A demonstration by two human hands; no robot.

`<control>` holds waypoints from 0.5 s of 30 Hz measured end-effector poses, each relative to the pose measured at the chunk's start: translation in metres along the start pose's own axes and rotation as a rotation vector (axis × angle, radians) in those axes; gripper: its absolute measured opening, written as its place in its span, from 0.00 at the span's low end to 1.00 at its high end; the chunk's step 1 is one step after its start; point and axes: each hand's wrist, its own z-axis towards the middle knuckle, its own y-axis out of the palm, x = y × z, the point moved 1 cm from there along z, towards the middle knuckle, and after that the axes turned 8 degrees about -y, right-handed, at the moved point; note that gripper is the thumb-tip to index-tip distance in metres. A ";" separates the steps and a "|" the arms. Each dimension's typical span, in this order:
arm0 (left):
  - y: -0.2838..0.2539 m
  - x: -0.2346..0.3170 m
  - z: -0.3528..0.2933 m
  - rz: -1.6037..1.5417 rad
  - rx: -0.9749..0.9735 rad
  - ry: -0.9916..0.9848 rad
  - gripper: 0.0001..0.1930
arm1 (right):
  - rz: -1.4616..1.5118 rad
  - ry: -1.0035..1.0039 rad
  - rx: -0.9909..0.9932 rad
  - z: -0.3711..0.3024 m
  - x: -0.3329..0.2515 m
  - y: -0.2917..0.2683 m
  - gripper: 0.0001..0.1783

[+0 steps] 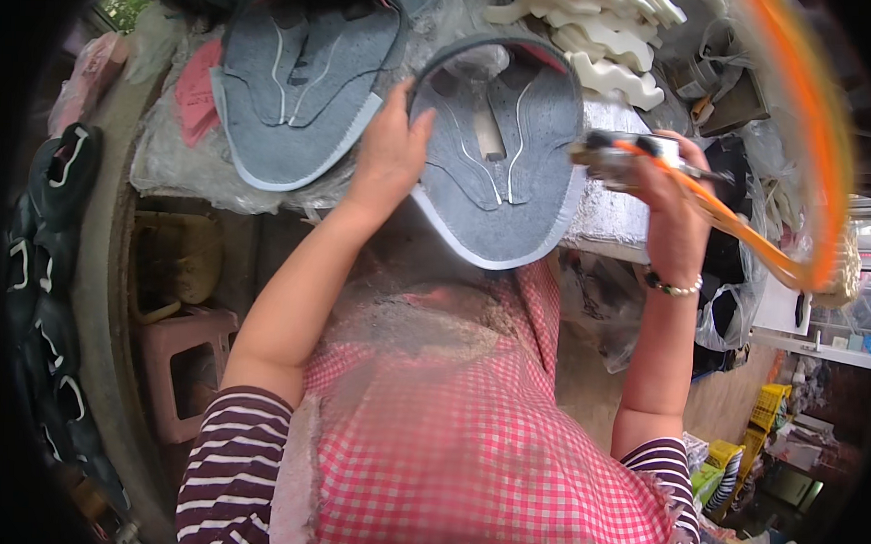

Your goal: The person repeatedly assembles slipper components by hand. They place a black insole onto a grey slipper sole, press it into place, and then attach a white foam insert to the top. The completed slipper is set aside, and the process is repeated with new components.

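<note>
My left hand (392, 151) grips the left edge of a grey fabric panel (457, 201), its thumb lying toward the inner side. The panel has a rounded, white-trimmed lower end, pale curved lines, a slot in the middle and a dark arched rim on top. In my right hand (678, 199) is a metal spray gun (617, 163), held just right of the panel with its nozzle end toward it. An orange hose (815, 122) runs from the gun, blurred by motion. A second matching grey panel (306, 148) lies to the left on plastic sheeting.
White wavy foam pieces (611, 48) are piled behind the work surface (610, 221). At left, a pink stool (183, 369) stands below the surface, beside a row of dark shaped pieces (59, 326). Yellow crates (766, 408) are at far right.
</note>
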 end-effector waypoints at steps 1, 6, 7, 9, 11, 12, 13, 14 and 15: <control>-0.006 0.003 -0.001 0.007 0.022 0.017 0.22 | 0.007 0.068 -0.064 -0.003 0.009 0.007 0.20; -0.015 -0.014 -0.004 -0.024 -0.084 0.088 0.22 | -0.176 -0.086 -0.201 0.021 0.038 0.047 0.26; -0.016 -0.006 -0.004 -0.001 -0.107 0.015 0.22 | -0.139 -0.079 -0.206 0.029 0.047 0.050 0.27; -0.017 -0.001 -0.005 0.000 -0.145 -0.071 0.23 | -0.131 -0.068 -0.159 0.037 0.051 0.053 0.26; -0.019 -0.002 -0.007 -0.039 -0.160 -0.099 0.24 | 0.130 0.099 -0.189 0.039 0.039 0.049 0.19; -0.020 -0.003 -0.011 -0.053 -0.131 -0.025 0.25 | 0.045 0.127 -0.208 0.036 0.028 0.050 0.23; -0.022 -0.002 -0.015 -0.072 -0.105 0.057 0.26 | -0.033 0.142 -0.214 0.035 0.031 0.040 0.23; -0.023 -0.003 -0.017 -0.085 -0.070 0.132 0.26 | -0.074 0.158 -0.293 0.032 0.026 0.036 0.23; -0.024 -0.004 -0.017 -0.084 -0.111 0.038 0.27 | -0.115 0.174 -0.370 0.029 0.019 0.033 0.24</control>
